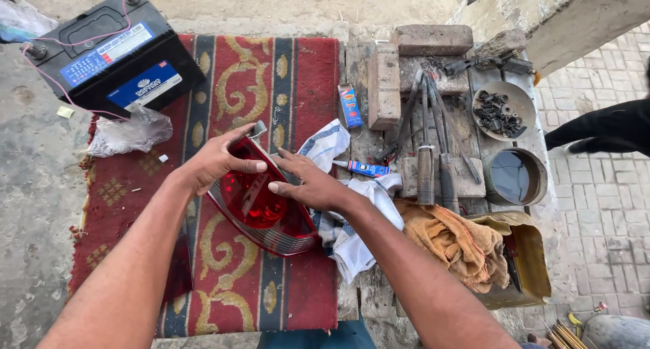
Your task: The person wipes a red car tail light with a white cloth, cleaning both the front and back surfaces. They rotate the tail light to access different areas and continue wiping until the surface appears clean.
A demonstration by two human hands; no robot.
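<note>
A red car tail-light lens point(261, 203) rests tilted on a red patterned rug point(271, 85). My left hand point(217, 161) grips its upper left edge, fingers curled over the top. My right hand point(308, 183) presses on its right side, thumb on the red plastic. Under my right wrist lies a white cloth with blue stripes point(338, 234).
A black car battery point(112, 51) with pink wires stands at the rug's far left. Bricks point(384, 85), files and hand tools point(426, 153), a small tube point(362, 167), a bowl of bolts point(502, 111), a tin of dark liquid point(513, 177) and an orange rag point(460, 244) crowd the right.
</note>
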